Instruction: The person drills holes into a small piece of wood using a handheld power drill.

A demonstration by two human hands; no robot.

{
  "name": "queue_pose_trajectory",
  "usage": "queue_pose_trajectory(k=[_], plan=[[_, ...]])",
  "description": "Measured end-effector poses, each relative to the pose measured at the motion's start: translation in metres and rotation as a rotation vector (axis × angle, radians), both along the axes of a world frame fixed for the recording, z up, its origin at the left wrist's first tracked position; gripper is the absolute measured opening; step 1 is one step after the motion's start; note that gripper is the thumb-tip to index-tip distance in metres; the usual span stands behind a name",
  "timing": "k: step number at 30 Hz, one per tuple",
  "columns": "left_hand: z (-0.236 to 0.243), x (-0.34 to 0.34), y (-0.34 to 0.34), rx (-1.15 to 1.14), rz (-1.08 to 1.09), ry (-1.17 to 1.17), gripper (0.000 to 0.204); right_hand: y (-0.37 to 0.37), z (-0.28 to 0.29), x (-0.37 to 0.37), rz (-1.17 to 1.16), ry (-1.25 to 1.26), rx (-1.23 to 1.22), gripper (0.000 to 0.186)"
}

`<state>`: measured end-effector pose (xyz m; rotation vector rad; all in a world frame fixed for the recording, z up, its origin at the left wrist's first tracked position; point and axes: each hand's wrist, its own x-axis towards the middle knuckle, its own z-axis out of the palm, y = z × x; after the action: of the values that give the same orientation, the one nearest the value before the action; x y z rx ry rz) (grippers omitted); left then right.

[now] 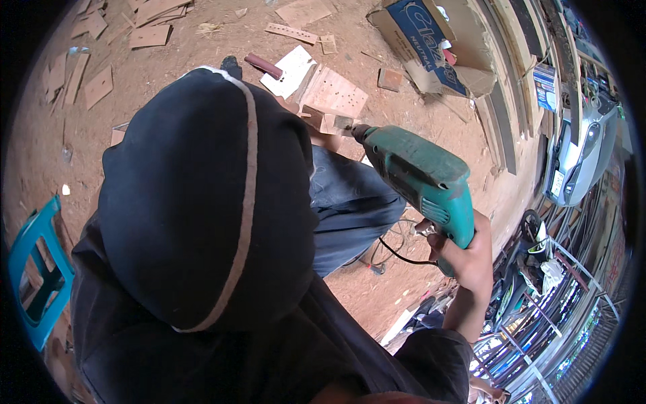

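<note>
Drilling looked partly done: the wood panel point(336, 93) on the dirt floor point(168, 67) already carried rows of small holes, and a smaller wood piece point(323, 121) lay just under the drill's tip. The right hand point(468, 259) was closed tight round the grip of the green drill point(420, 176), its bit point(346, 126) pointed down at that piece; whether it touched, I could not tell. The left hand was hidden behind the dark hood point(202, 195). Offcuts point(151, 35) lay scattered about.
</note>
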<state>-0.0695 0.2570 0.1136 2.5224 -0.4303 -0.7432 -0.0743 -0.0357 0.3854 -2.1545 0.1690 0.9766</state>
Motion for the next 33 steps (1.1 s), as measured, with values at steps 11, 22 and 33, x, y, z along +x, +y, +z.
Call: queue_pose_trajectory(k=[11, 22, 33], plan=[[0.004, -0.002, -0.003, 0.000, 0.016, -0.027, 0.032, -0.003, -0.002, -0.007, -0.012, -0.046, 0.050, 0.022], [0.019, -0.001, -0.002, 0.034, -0.016, -0.039, 0.029, 0.001, -0.003, 0.000, 0.035, -0.038, 0.040, 0.026], [0.034, -0.001, -0.001, 0.007, -0.017, -0.023, 0.032, 0.000, -0.003, 0.000, 0.028, 0.003, 0.005, 0.028]])
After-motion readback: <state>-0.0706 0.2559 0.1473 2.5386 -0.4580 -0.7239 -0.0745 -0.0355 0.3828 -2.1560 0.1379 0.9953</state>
